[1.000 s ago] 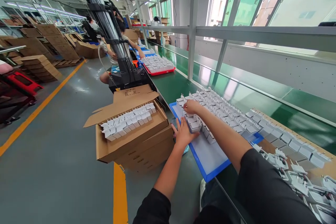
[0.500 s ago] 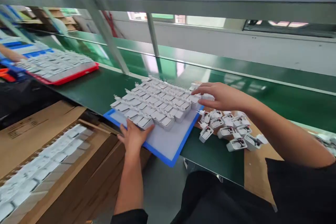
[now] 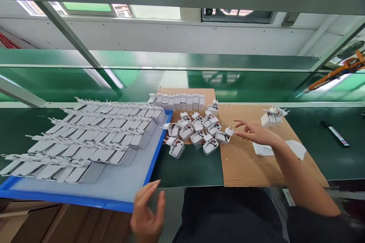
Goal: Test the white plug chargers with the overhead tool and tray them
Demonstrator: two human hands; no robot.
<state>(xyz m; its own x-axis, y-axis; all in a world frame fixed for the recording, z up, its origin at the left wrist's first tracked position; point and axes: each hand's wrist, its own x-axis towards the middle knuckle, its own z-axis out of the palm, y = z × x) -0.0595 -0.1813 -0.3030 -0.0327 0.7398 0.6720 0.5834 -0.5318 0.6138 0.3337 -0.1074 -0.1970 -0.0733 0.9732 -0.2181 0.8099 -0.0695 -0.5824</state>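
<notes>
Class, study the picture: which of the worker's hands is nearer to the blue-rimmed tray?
Left. The left hand is by the near right corner of the blue-rimmed tray; the right hand is farther away, over the cardboard to the tray's right.

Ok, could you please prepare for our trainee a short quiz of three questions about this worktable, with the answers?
1. What colour is the rim of the tray that bears the rows of white plug adapters?
2. True or false: the right hand is over the cardboard sheet.
3. Where is the cluster of open plug housings? A) inside the tray B) to the right of the tray C) on the floor

Key: 1. Blue. 2. True. 3. B.
</notes>
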